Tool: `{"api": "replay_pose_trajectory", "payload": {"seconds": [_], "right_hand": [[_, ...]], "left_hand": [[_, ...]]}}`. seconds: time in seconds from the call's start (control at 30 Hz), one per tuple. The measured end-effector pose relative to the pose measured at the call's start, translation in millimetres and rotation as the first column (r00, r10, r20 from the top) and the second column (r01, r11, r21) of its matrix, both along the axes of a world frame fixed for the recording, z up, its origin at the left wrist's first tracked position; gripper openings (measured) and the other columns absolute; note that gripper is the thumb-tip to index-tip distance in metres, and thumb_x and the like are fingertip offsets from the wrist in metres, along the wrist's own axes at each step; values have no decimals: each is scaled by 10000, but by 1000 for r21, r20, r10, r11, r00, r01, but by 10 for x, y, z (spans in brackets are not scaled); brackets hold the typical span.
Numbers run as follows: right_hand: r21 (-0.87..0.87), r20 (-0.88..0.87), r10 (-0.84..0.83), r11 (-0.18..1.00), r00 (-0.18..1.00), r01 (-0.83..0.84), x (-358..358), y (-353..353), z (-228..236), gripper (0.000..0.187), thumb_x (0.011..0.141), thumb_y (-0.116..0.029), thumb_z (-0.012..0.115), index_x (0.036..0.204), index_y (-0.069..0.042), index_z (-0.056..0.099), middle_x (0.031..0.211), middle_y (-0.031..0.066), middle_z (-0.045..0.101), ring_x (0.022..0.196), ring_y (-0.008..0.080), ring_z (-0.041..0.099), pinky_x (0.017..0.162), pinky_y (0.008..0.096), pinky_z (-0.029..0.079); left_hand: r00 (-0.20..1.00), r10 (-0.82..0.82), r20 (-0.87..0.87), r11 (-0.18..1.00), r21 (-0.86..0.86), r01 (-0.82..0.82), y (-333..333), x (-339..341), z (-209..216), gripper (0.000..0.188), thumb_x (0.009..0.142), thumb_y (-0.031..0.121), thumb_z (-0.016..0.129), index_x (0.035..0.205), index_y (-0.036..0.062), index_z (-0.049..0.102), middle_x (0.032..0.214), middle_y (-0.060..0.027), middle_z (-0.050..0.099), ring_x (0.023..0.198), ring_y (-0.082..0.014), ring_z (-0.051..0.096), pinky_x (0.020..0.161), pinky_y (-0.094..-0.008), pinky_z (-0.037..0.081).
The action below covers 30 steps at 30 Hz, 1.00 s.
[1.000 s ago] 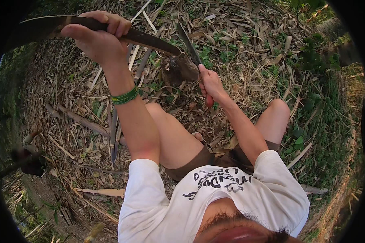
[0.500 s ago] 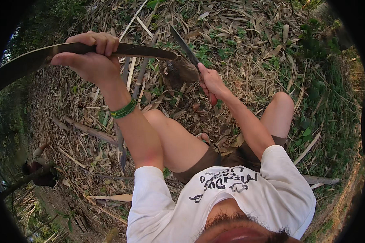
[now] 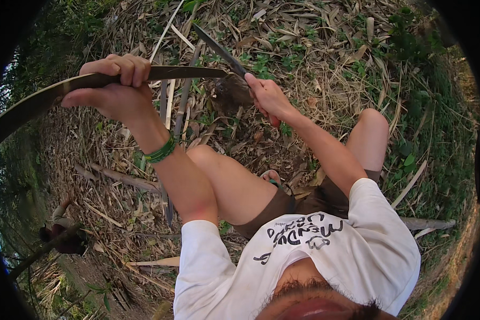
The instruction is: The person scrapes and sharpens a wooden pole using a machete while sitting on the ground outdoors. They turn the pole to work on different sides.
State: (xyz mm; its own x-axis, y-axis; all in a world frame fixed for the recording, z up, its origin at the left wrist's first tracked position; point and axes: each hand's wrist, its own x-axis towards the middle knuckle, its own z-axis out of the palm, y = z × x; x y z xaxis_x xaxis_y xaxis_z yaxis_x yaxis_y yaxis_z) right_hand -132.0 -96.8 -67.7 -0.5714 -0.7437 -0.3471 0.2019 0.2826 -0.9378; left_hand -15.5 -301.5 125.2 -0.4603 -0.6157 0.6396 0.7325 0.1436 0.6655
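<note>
Head view: a long, dark, curved, flat strip (image 3: 181, 71) is grasped by the left hand (image 3: 114, 93), its right end seen at the top of a rough brown wooden stump (image 3: 229, 97). A red-handled knife with a long dark blade (image 3: 218, 49) is gripped by the right hand (image 3: 271, 100), the blade slanted just beside that end, above leaf-strewn ground (image 3: 320, 69).
</note>
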Motion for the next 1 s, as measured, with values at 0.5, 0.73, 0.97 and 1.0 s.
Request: {"api": "replay_pose_trajectory", "payload": {"seconds": [0.5,0.73,0.97,1.0], "right_hand": [[-62,83,-82,994,993,87,23,99,-58,609,1042,-577,411,736,-58,502,562,23,490,426,118,466,412,293,390],[-464,21,-328,834,944,300,327,-88,81,646,1025,-640,397,804,-51,542,568,12,498,444,94,470,417,278,391],[-11,85,-70,997,994,71,65,2,-90,637,1034,-605,410,723,-58,512,533,7,482,424,101,466,404,287,379],[-133,38,-92,986,995,96,63,-35,212,638,1033,-606,410,722,-58,506,533,5,482,423,99,469,405,283,383]], "left_hand": [[999,34,-24,999,-5,-34,-33,-13,-15,853,844,878,268,731,79,545,497,-20,362,392,-129,294,377,-266,257],[993,115,12,993,11,-115,6,-35,82,837,840,882,280,756,86,524,492,-18,346,393,-135,315,384,-271,280],[986,153,67,988,17,-155,109,-36,-11,830,834,882,304,736,88,528,509,-12,326,415,-134,306,404,-266,277],[985,159,73,986,36,-162,86,15,29,835,830,885,296,726,94,541,511,-4,305,433,-134,276,422,-270,255]]}}
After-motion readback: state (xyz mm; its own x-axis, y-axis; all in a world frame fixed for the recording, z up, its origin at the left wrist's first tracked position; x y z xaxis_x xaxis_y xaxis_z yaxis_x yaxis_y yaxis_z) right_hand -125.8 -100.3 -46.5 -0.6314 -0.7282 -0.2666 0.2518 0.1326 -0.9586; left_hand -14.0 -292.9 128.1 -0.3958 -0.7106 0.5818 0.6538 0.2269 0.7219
